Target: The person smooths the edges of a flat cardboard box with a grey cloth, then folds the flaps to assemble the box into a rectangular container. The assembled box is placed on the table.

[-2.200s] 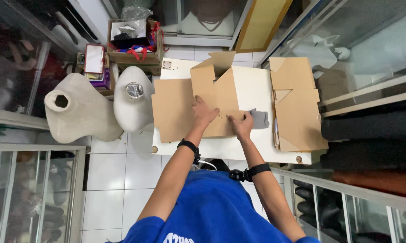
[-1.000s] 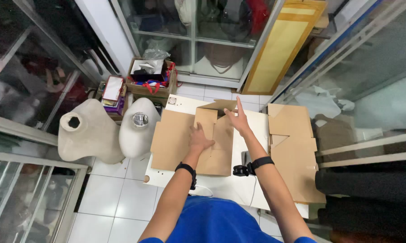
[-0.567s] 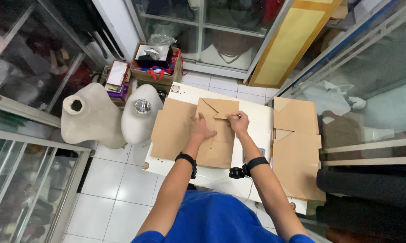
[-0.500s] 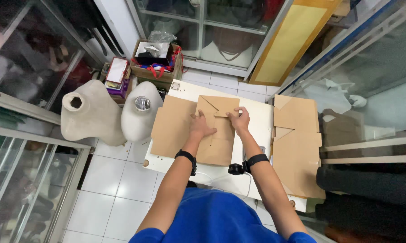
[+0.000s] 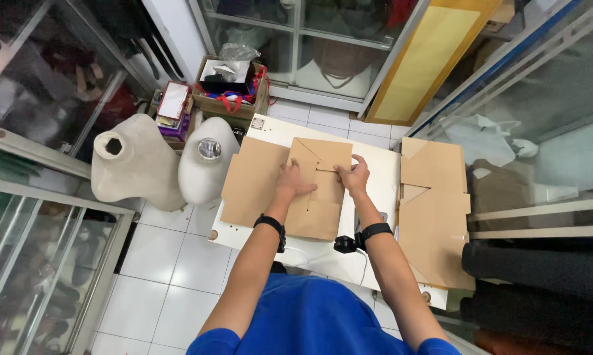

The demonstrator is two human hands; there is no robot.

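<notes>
So a second ago that cardboard box (image 5: 316, 187) had its flaps standing up, and now you've got them pushed down flat near the far edge of the tabletop (image 5: 329, 260). Left hand (image 5: 295, 184) and right hand (image 5: 354, 176) sit slightly apart, palms pressing the flaps. Looks like the folding's about done; spare cardboard sheets (image 5: 434, 217) wait along the right edge.
</notes>
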